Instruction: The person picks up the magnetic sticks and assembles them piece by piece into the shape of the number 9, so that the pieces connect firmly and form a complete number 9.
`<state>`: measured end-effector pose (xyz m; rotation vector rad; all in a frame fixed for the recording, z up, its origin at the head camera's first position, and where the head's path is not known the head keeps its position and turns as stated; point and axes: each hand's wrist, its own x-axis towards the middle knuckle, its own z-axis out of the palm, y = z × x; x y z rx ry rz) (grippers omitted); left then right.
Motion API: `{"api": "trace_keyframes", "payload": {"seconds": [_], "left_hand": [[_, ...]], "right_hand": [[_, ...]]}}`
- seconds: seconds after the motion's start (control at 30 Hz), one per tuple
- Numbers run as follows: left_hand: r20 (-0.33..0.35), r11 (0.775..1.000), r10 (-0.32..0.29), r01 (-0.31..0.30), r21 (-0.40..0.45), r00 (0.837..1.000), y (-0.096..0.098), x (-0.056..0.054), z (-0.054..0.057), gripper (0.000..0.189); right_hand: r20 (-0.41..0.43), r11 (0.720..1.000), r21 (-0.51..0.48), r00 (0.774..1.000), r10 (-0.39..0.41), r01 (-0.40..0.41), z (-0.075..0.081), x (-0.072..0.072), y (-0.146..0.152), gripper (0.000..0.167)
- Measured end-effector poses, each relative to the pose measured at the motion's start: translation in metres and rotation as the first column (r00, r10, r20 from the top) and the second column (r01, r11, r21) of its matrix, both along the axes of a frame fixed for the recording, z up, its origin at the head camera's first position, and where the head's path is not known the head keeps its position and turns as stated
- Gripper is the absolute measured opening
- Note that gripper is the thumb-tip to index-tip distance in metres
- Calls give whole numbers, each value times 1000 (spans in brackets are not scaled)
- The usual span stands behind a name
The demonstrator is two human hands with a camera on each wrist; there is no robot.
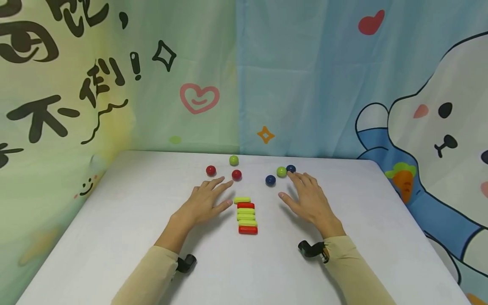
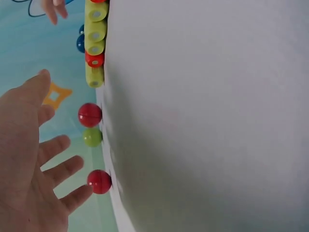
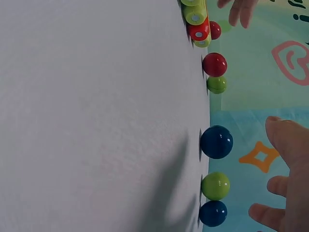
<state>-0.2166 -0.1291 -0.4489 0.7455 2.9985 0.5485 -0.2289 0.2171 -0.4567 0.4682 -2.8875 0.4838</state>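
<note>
Mid-frame we see smooth, glossy balls (image 1: 237, 175) and plastic-looking rods (image 1: 246, 211), below them a matt tabletop (image 1: 274, 267), above, a cloth backdrop (image 1: 297, 84).

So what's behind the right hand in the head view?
Just beyond the right hand are a blue ball and, beside it, a green ball. The hand covers the blue ball's lower edge, and the tabletop it blocks can't be seen.

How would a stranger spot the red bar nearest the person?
On the white table, find the row of red and yellow-green bars. Your red bar is the row's near end. Unlike the other red one, it has a yellow-green neighbour on only one side.
</note>
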Motion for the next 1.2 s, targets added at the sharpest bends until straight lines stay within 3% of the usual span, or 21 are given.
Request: {"api": "trace_keyframes", "payload": {"seconds": [0.13,0.53,0.77,0.9,1.2], "left_hand": [[35,1000,-15,14,14,999,4,-2,-2,64],[46,1000,-13,13,5,999,12,-11,-4,61],[49,999,-27,29,-45,998,7,-15,-2,58],[55,999,-41,42,-14,998,9,-18,-2,57],[106,998,-69,67,19,992,19,-19,-14,52]], "right_hand": [[1,1000,-24,1000,17,-17,-2,-3,-1,77],[26,991,-127,998,52,-48,-3,-16,-14,65],[67,984,-172,996,57,-45,-8,-20,-23,69],[72,982,-182,996,55,-41,-10,-23,-27,70],[87,980,-183,991,98,-81,-13,-25,-27,69]]}}
